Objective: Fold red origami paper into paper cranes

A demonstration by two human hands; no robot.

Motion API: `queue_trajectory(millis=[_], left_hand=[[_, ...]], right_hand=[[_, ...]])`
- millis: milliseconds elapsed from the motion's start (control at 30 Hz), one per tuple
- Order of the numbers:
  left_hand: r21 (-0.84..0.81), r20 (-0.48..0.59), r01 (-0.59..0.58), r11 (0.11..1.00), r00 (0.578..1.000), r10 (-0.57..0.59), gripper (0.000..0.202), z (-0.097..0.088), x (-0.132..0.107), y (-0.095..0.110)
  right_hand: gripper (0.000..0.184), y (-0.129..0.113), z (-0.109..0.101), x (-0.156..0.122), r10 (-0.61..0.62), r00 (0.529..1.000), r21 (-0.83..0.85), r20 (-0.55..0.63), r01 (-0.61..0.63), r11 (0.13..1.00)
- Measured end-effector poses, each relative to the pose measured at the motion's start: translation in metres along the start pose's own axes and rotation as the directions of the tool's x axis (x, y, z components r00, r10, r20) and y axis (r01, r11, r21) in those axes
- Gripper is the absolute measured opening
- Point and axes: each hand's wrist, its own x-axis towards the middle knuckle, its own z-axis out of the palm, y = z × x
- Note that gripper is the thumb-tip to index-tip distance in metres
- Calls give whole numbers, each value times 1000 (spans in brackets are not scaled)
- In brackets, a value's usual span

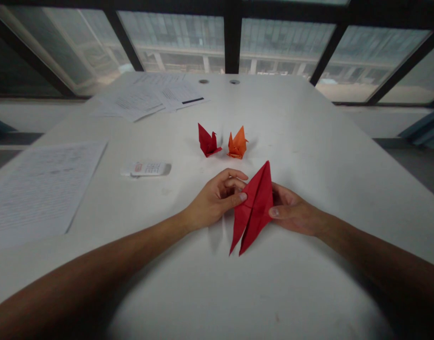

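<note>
A folded sheet of red origami paper, shaped like a long diamond with a split lower end, is held up over the white table. My left hand pinches its left edge, thumb on the front and fingers partly behind. On the right edge, my right hand grips it with the thumb in front; the other fingers are mostly hidden behind the paper. Beyond the hands stand two finished paper cranes, a red crane and an orange crane, side by side.
Left of my hands lies a white remote control. A printed sheet covers the table's left side, with several more printed papers at the back left. Two round cable holes sit near the far edge, before the windows.
</note>
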Motion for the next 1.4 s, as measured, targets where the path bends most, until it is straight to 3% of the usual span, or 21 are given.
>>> queue_trajectory(millis=[367,667,867,1067,1233,1400], left_hand=[[34,-12,23,999,1000,-23,32,0,1,3],[56,-18,25,998,1000,-24,30,-4,2,-1],[26,-17,5,1000,1000,-4,29,-4,2,-2],[34,-35,9,999,999,-8,32,-2,1,2],[47,-59,27,999,998,-25,31,-2,1,2],[32,-116,-8,999,993,11,28,-3,1,-1]], right_hand=[[42,1,-3,1,40,999,11,5,-40,999],[32,5,-2,3,0,1000,-15,8,1,1000],[33,4,3,3,-27,998,-59,55,30,998],[46,3,1,2,14,999,-70,38,-11,997],[52,5,1,3,19,999,-60,-27,-21,998],[39,5,8,3,-16,985,-34,-174,11,999]])
